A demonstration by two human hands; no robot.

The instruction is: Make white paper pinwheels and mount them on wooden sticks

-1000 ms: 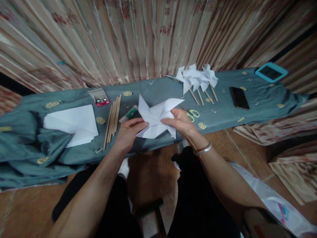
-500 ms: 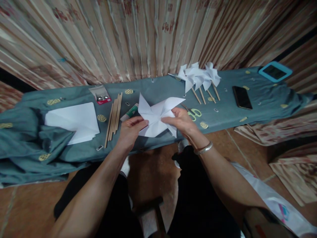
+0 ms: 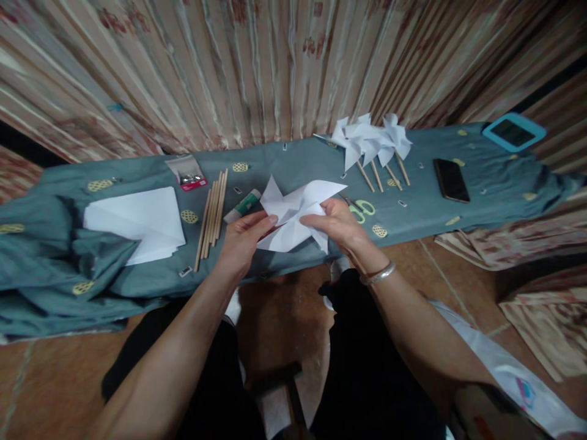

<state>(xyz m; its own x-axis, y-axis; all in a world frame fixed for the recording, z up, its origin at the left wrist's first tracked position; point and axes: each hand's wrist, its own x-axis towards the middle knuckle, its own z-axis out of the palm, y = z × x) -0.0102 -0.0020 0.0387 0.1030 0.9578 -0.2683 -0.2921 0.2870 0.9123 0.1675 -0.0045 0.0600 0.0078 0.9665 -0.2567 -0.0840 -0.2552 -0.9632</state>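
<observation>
A white paper pinwheel (image 3: 293, 226) is held between my two hands above the near edge of the cloth-covered table. My left hand (image 3: 247, 235) pinches its left side between thumb and fingers. At the right, my right hand (image 3: 339, 223) grips it with the thumb pressed near the centre and the fingers behind the paper. No stick shows on this pinwheel. Just beyond my left hand lies a green and white glue stick (image 3: 243, 206). Green-handled scissors (image 3: 362, 209) rest beside my right hand, their blades partly hidden.
Several wooden sticks (image 3: 211, 217) and a stack of white paper (image 3: 137, 220) lie to the left, with a small red box of metal pins (image 3: 190, 177) behind. Pinwheels on sticks (image 3: 371, 143) lie at back right, near a phone (image 3: 452, 180) and a blue-framed device (image 3: 514, 132).
My left thumb has shifted slightly up along the pinwheel's left side, and the paper there has folded inward a little. My right hand keeps its grip. The view has moved slightly.
</observation>
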